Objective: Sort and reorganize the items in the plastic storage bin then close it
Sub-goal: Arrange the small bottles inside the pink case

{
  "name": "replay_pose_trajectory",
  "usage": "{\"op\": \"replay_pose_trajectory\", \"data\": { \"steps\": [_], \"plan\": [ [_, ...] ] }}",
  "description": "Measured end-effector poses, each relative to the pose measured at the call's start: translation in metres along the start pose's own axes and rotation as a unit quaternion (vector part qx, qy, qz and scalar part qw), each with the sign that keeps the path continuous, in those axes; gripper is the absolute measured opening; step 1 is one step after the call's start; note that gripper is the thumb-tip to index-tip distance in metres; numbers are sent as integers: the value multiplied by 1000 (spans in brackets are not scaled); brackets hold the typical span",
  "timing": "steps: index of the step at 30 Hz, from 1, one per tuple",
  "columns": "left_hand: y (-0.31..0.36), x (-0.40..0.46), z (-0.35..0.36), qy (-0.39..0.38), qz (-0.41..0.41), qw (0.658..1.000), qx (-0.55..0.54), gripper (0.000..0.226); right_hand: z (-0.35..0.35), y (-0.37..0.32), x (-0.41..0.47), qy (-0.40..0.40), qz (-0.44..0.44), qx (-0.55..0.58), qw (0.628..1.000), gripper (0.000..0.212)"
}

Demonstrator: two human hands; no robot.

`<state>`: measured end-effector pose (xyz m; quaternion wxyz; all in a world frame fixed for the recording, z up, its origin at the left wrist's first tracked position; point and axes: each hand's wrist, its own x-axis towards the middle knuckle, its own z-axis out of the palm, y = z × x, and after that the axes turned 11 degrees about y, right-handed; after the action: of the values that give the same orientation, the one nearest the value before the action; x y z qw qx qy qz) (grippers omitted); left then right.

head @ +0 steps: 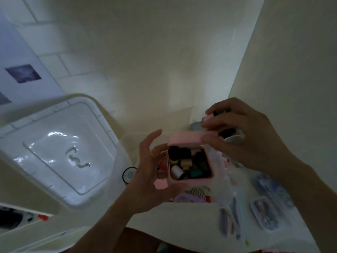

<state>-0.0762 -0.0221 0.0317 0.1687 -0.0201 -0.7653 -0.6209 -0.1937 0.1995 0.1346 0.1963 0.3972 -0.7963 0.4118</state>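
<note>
The left hand [151, 172] cradles a small pink box [189, 165] from its left and near sides, thumb under the near edge and fingers loosely curved around the left wall. The box's hinged pink lid [184, 137] stands open at the far side. Inside lie thread spools [187, 164] in black, white, cream, yellow and teal. The right hand [255, 136] grips further spools [228, 133], black and white ones among them, and its fingertips touch the right end of the lid. The box is held above the clear plastic storage bin [127, 143], whose contents are blurred. The bin's white lid [60, 154] lies to the left, apart from it. Clear pouches [264, 212] lie at near right. No label or writing is legible anywhere.
</note>
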Motion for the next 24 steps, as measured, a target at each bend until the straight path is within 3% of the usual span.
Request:
{"op": "replay_pose_trajectory", "data": {
  "steps": [4, 9, 11, 16, 20, 24],
  "plan": [
    [-1, 4, 1, -21, -14, 999, -30, 84, 14, 6, 14, 71, 72, 4, 995, 27],
    [-1, 10, -3, -10, -26, 999, -23, 101, 11, -1, 13, 128, 99, -23, 987, 18],
    [-1, 12, -5, -6, -31, 999, -26, 107, 2, -12, 2, 130, 103, 14, 986, 13],
    [-1, 16, -3, -26, -31, 999, -25, 108, 8, -31, -25, -44, 195, 82, 976, 11],
    [-1, 19, 1, -26, -29, 999, -9, 110, 26, -28, -31, -129, 213, 94, 964, 15],
    [-4, 17, 3, -25, -25, 999, 6, 112, 34, -21, -32, -177, 204, 29, 962, 22]
  ]
}}
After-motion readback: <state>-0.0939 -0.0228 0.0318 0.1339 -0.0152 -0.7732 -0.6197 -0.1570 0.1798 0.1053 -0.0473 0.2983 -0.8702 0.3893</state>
